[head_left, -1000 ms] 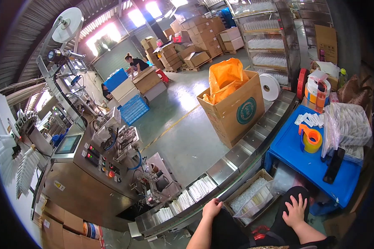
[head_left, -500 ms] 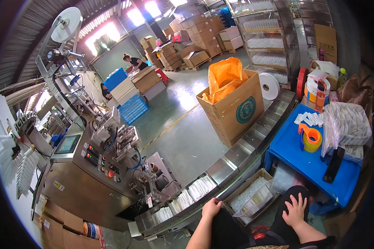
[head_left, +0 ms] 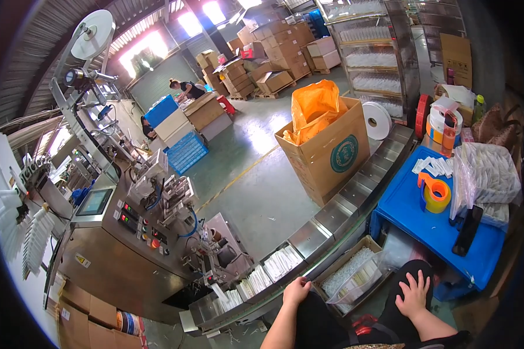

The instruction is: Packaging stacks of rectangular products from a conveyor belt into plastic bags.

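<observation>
My left hand [head_left: 297, 291] rests with its fingers curled together on my left knee, beside the edge of the conveyor; nothing shows in it. On my dark-clothed right knee lies my right hand [head_left: 413, 295], flat with fingers spread, holding nothing. Stacks of thin white packets [head_left: 283, 263] sit in the conveyor's metal compartments, left of my left hand. Between my knees and the conveyor stands an open carton [head_left: 371, 247] with small clear pieces and a clear plastic bag inside. A white packet [head_left: 219, 292] tilts under the machine's outlet, over the leftmost stack.
The metal conveyor [head_left: 310, 238] curves from the packing machine [head_left: 122, 264] to the right. At my right, a blue table [head_left: 425, 235] bears a tape dispenser [head_left: 435, 195], loose packets, bagged packets and a black phone-like object [head_left: 467, 231]. A tall carton [head_left: 308, 166] with an orange bag stands beyond the conveyor.
A white packet has come out at the machine's outlet above the leftmost stack. The person at the far bench has shifted slightly. My hands stay where they were.
</observation>
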`<state>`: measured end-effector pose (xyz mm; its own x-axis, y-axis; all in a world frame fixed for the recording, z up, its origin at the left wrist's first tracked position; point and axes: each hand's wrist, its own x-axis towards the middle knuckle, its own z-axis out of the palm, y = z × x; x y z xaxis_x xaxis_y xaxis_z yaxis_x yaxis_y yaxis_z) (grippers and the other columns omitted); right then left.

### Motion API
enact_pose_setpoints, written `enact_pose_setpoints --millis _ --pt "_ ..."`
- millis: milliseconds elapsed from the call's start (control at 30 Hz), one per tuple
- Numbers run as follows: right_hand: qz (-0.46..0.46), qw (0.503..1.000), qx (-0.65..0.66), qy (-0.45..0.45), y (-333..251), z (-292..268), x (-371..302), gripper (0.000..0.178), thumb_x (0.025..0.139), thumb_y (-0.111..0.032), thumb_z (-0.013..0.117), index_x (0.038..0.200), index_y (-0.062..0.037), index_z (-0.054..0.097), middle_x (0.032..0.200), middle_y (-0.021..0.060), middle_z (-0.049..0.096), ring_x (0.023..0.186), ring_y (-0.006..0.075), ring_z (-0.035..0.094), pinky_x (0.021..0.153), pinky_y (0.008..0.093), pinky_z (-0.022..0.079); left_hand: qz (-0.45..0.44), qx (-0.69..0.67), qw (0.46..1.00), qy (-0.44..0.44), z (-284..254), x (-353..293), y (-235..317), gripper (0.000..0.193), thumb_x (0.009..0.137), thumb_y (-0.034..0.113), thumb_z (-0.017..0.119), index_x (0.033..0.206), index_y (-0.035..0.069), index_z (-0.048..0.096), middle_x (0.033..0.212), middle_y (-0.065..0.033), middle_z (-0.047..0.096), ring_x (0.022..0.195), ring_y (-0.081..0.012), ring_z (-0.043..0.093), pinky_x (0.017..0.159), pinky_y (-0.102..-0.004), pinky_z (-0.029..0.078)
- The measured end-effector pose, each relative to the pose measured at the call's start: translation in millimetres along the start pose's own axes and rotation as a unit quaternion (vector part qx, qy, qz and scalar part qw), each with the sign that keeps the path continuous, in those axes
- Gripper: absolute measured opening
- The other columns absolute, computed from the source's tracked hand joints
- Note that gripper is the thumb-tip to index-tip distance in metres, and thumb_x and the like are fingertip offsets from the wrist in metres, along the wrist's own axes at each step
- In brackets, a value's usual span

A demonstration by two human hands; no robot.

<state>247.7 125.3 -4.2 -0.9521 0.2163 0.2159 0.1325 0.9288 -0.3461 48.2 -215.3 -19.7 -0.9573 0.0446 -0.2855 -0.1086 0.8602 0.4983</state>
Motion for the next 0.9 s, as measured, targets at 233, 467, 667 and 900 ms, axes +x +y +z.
enact_pose_setpoints --millis 233,467,667,900 --pt "0.001 1.000 -0.006 -0.002 -0.3 -0.8 0.1 0.041 0.064 -0.025 0.064 0.101 -0.0092 0.061 0.126 0.0127 0.041 0.128 0.0421 0.022 0.101 0.0631 0.011 0.002 -0.001 1.000 0.001 0.0 -0.2 -0.5 0.043 0.079 0.041 0.056 0.109 0.011 0.059 0.099 -0.0091 0.065 0.093 -0.0258 0.061 0.080 -0.0360 0.047" --pt "0.001 1.000 -0.003 -0.004 -0.4 -0.9 -0.2 0.041 0.064 -0.025 0.065 0.101 -0.0091 0.061 0.126 0.0127 0.041 0.128 0.0421 0.021 0.101 0.0632 0.011 0.004 0.002 1.000 0.004 0.2 -0.2 -1.1 0.042 0.079 0.040 0.056 0.109 0.011 0.060 0.098 -0.0094 0.065 0.092 -0.0259 0.062 0.080 -0.0361 0.048" --pt "0.000 1.000 -0.019 0.003 0.6 -0.1 -1.4 0.042 0.062 -0.025 0.066 0.100 -0.0087 0.062 0.127 0.0131 0.041 0.128 0.0414 0.021 0.102 0.0618 0.012 0.011 -0.007 1.000 0.009 -0.1 -1.3 1.0 0.040 0.079 0.039 0.057 0.107 0.011 0.060 0.095 -0.0090 0.066 0.091 -0.0255 0.062 0.079 -0.0359 0.048" --pt "0.005 1.000 -0.009 -0.003 1.3 0.6 -0.3 0.040 0.064 -0.027 0.065 0.101 -0.0114 0.063 0.128 0.0108 0.042 0.127 0.0410 0.023 0.101 0.0634 0.013 0.007 -0.002 1.000 0.018 1.3 -1.7 -2.2 0.039 0.078 0.035 0.061 0.107 0.008 0.061 0.094 -0.0087 0.067 0.089 -0.0203 0.064 0.078 -0.0310 0.048"
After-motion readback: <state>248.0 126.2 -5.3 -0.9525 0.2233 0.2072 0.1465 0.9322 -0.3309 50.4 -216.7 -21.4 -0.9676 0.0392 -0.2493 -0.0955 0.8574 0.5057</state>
